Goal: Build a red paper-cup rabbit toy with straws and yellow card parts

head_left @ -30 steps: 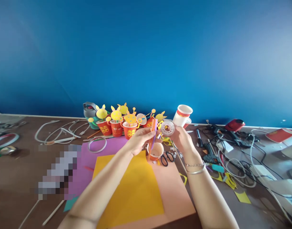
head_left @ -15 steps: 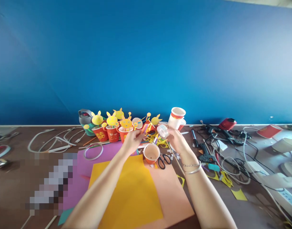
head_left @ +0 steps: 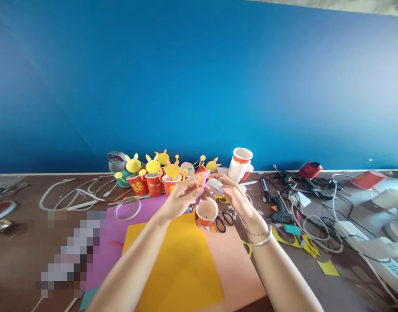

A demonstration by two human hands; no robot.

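Observation:
My left hand [head_left: 181,197] is closed on a few thin paper strips [head_left: 202,181], orange and purple, held upright. My right hand [head_left: 229,193] grips a clear tape roll [head_left: 215,185] right beside those strips, the two hands nearly touching. Just below them a small orange paper cup [head_left: 207,211] stands open on the table. Black-handled scissors [head_left: 224,220] lie to the right of the cup. Yellow paper [head_left: 176,264] lies under my forearms, on a salmon sheet [head_left: 236,264] and a purple sheet [head_left: 121,225].
A row of red cups with yellow paper animal heads [head_left: 153,173] stands by the blue wall, next to stacked white cups [head_left: 240,162]. Cables, a glue gun [head_left: 279,206] and a power strip [head_left: 374,247] crowd the right. White cords [head_left: 75,190] lie at left.
My right hand has turned the tape roll and brought it in against the strips in my left hand. The camera has tilted up slightly.

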